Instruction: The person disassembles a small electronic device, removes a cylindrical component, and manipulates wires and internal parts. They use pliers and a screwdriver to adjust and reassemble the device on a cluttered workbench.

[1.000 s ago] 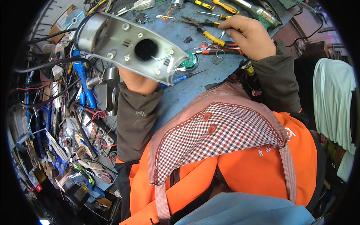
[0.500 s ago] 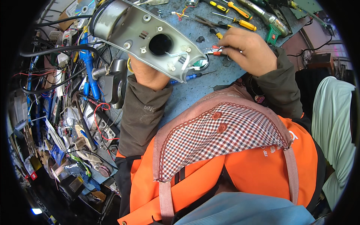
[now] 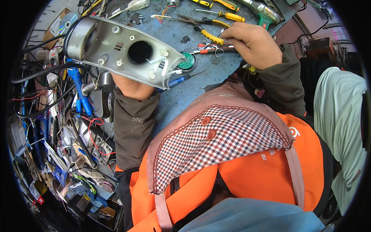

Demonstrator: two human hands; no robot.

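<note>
My left hand (image 3: 133, 87) is under a long grey plastic housing (image 3: 110, 60) and holds it up, inner side toward me; its fingers are mostly hidden. The housing has a round dark opening, screw posts, a white cable and a wide ring-shaped end at left. A round green circuit board (image 3: 186, 62) shows beside its narrow end. My right hand (image 3: 255, 44) has thumb and fingers drawn together at the handle ends of yellow-handled pliers (image 3: 208, 35), which lie on the blue mat. Just below the fingertips lie scissors (image 3: 218, 52) and a red-and-black tool (image 3: 228, 50).
Beyond the pliers lie a yellow screwdriver (image 3: 234, 16) and a metal tool with a green part (image 3: 266, 17). A blue screwdriver (image 3: 177, 81) is under the housing's narrow end. Cables, blue tools and mixed parts crowd the left, beside a grey metal casing (image 3: 104, 96).
The view has shifted, so most things sit farther left. Against the mat, my right hand has moved right, uncovering the scissors and more of the pliers' handle. My left hand still holds the housing.
</note>
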